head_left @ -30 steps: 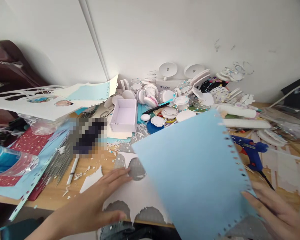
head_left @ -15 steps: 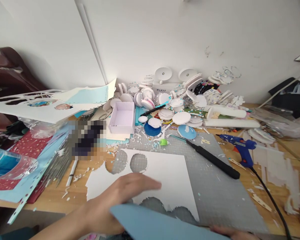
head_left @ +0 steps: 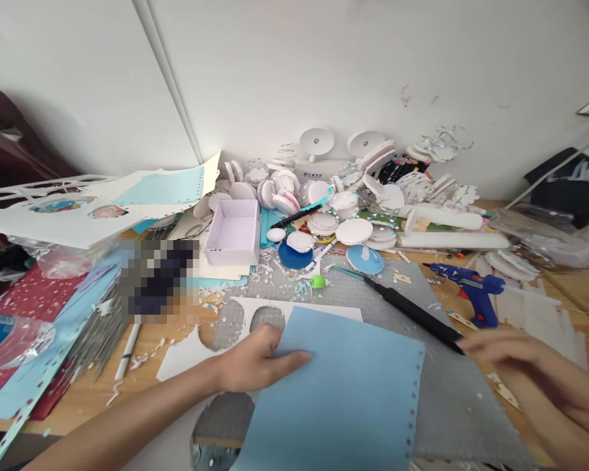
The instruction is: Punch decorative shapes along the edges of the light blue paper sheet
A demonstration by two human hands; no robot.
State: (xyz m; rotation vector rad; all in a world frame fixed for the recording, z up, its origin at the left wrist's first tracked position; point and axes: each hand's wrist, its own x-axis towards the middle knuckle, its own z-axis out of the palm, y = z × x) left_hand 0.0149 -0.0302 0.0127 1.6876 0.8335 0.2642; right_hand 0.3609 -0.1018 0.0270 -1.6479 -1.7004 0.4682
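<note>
My left hand (head_left: 255,360) grips the left edge of a light blue paper sheet (head_left: 341,392), its thumb lying on top. A row of punched holes runs down the sheet's right edge. Beneath it is a white sheet (head_left: 184,353) with round cut-outs, partly hidden. My right hand (head_left: 530,373), slightly blurred, is off to the right, fingers loosely bent. Its fingertips are at the end of a long black-handled tool (head_left: 417,317) with a thin tip; whether they touch it is unclear.
A grey cutting mat (head_left: 451,405) covers the wooden desk's middle. A blue glue gun (head_left: 471,288) with its cord lies at right. Behind stand a pale lilac box (head_left: 234,235) and piled white discs (head_left: 353,231). Papers and thin rods (head_left: 86,353) fill the left.
The blue sheet has risen from the bottom edge and now lies over the white sheet, held by my left hand. My right hand has moved up and right to the black handle.
</note>
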